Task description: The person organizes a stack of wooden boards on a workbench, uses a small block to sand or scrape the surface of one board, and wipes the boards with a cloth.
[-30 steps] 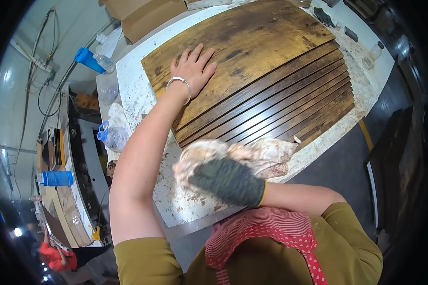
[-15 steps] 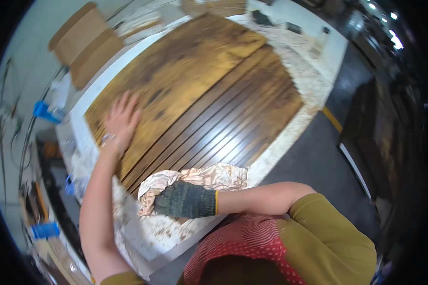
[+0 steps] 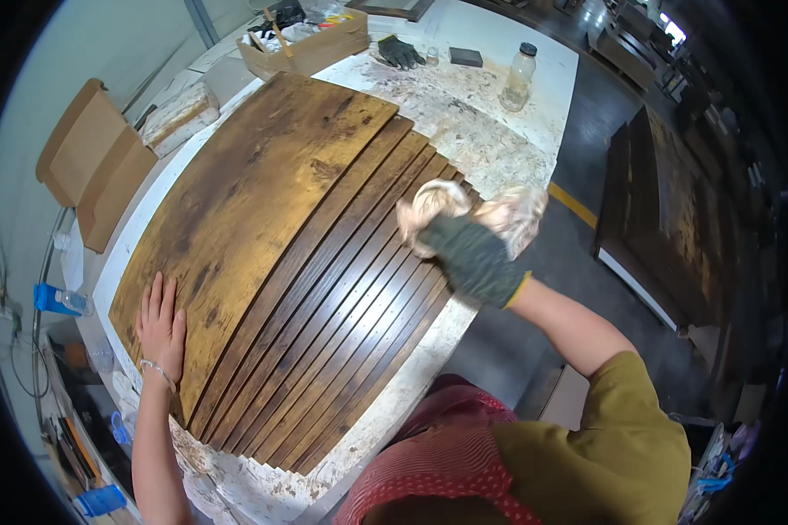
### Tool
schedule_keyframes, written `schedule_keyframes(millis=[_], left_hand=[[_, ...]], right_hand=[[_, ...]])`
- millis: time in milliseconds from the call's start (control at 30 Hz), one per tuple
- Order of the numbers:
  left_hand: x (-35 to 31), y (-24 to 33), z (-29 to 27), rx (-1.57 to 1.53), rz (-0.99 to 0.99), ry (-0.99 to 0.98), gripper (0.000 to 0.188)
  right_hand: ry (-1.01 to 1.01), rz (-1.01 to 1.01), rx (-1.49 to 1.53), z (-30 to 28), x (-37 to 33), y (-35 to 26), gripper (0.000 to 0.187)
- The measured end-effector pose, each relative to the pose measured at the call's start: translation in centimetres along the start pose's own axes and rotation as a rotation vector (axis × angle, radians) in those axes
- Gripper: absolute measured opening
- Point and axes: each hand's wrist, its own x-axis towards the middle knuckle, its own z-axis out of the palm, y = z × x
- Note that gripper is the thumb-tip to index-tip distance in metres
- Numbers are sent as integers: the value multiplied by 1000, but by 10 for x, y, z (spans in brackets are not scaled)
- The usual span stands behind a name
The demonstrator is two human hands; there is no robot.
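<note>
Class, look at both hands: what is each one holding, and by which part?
The gloved right hand grips a bunched rag by its middle. The left hand holds nothing; it lies flat on the top board.

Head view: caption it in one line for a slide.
Gloved right hand presses a stained rag on fanned dark wooden boards; bare left hand rests flat on the top board.

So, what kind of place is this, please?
Probably a wood-finishing workshop: stained wooden boards lie fanned on a stain-spattered white table, the gloved right hand holds a stained rag, and more dark panels stand nearby.
</note>
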Motion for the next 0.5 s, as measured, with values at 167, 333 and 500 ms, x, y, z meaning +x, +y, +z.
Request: schedule_keyframes(millis=[167, 333, 500], left_hand=[[3, -2, 4, 4, 2, 5, 49], [-4, -7, 4, 21, -16, -19, 49], [-5, -17, 7, 44, 32, 51, 48]], right_hand=[[291, 239, -304, -57, 15, 50, 29], [209, 140, -439, -69, 16, 17, 33], [259, 226, -156, -33, -3, 77, 33]])
